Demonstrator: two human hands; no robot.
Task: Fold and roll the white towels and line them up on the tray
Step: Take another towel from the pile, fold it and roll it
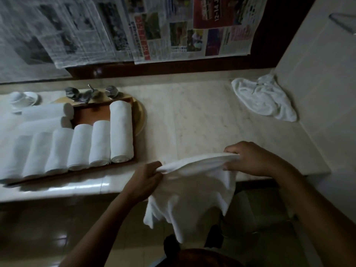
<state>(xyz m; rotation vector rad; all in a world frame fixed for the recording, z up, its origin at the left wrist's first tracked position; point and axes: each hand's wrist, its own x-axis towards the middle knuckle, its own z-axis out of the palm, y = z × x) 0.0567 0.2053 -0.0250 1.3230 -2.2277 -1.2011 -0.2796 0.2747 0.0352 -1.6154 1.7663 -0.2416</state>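
A white towel (192,193) hangs unfolded over the counter's front edge, stretched between my hands. My left hand (144,180) grips its top edge at the left, and my right hand (248,158) pinches the same edge at the right. On the left of the counter a brown tray (90,114) holds several rolled white towels (121,132) in a row, with two more rolls (48,112) lying crosswise behind them. A crumpled white towel (264,99) lies in the far right corner.
The pale marble counter (192,116) runs left to right, with a side wall (317,93) on the right. Metal taps (88,94) stand behind the tray, and a white dish (23,100) sits at the far left. Newspaper sheets (134,27) cover the back wall.
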